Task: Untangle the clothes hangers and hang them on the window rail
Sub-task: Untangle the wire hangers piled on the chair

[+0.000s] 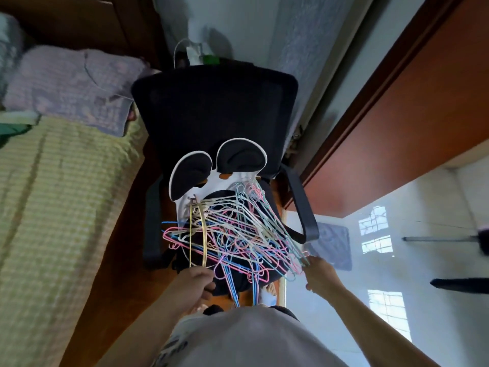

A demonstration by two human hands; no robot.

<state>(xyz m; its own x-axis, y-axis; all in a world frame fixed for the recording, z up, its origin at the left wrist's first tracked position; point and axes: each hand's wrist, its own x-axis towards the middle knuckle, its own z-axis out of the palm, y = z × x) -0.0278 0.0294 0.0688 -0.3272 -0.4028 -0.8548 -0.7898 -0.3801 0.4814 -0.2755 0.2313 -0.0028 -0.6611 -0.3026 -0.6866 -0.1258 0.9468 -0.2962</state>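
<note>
A tangled heap of thin hangers in pink, blue, white and pale green lies on the seat of a black office chair. My left hand grips the near end of a yellow-gold hanger at the heap's left side. My right hand pinches the ends of several pale hangers at the heap's right edge. No window rail is in view.
A white and black lumbar cushion leans on the chair behind the heap. A bed with a yellow-green checked sheet and a purple pillow stands to the left. A brown wooden door and glossy tiled floor lie to the right.
</note>
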